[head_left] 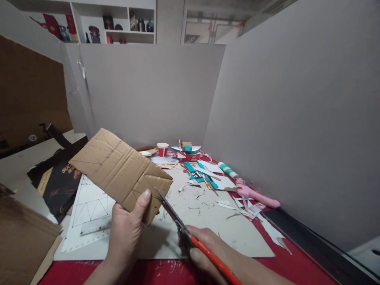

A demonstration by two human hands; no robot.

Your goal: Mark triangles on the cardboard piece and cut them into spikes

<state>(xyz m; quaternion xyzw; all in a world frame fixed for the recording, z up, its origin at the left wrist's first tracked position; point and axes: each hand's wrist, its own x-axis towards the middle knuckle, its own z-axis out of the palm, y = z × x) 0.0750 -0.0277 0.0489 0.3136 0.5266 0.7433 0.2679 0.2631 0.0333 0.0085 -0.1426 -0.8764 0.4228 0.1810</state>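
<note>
Both pinching cardboard (121,166) with left hand (127,221) and clasping scissors (173,213) with right hand (213,241), lower centre; ideally following drawn lines (138,182).

Left hand (129,221): bare; thumb (141,204) is broad, tip rounded, nail short. Left forearm (114,257): bare where it passes the near edge of the white board (246,237). Right hand (204,239): bare, fingers partly hidden. Right forearm (246,263): also bare, outline smooth, crossing the same edge nearer the right corner.
</note>
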